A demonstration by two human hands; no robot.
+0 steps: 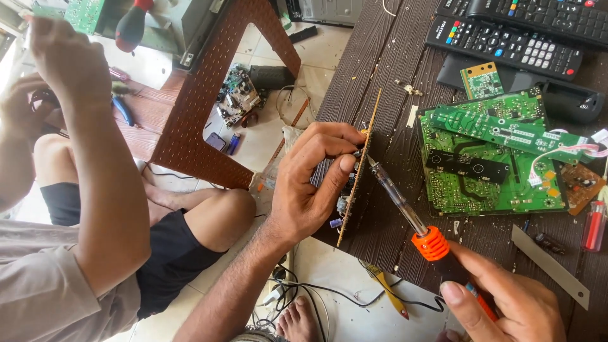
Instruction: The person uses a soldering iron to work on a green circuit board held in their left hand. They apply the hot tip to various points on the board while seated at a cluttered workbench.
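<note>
My left hand (313, 180) grips a brown circuit board (360, 166) that stands on its edge on the dark wooden table (380, 63). Thumb and fingers pinch it near the top. My right hand (506, 304) holds a soldering iron (405, 209) by its orange-collared handle. The iron's metal tip touches the board's right face just beside my left thumb.
Green circuit boards (487, 158) lie stacked to the right, with black remote controls (506, 41) behind them and a red lighter (594, 227) at the far right. Another person sits at left beside a brown plastic table (209, 95), arms raised. Cables and yellow-handled pliers (387, 292) lie on the floor.
</note>
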